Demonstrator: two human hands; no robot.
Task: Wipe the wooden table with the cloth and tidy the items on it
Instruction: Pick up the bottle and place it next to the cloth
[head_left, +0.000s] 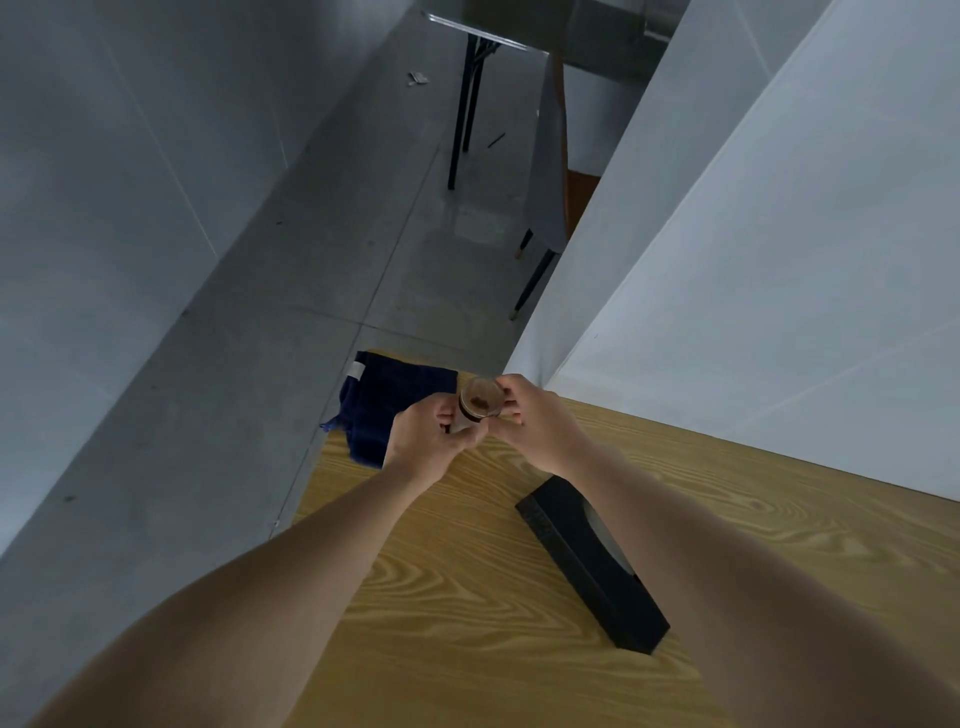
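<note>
Both my hands hold a small clear jar (479, 404) with a brown lid above the far corner of the wooden table (467, 597). My left hand (428, 441) grips its lower body, and my right hand (535, 421) pinches the lid rim with its fingertips. A dark blue cloth (387, 400) lies crumpled on the table's far left corner, partly hanging over the edge, just behind my left hand. A long black box (592, 571) lies flat on the table to the right of my arms.
White wall panels (753, 286) border the table's right side. The grey concrete floor (260, 364) drops away past the table's left and far edges. A black-legged table (467, 104) and a chair (548, 197) stand farther back.
</note>
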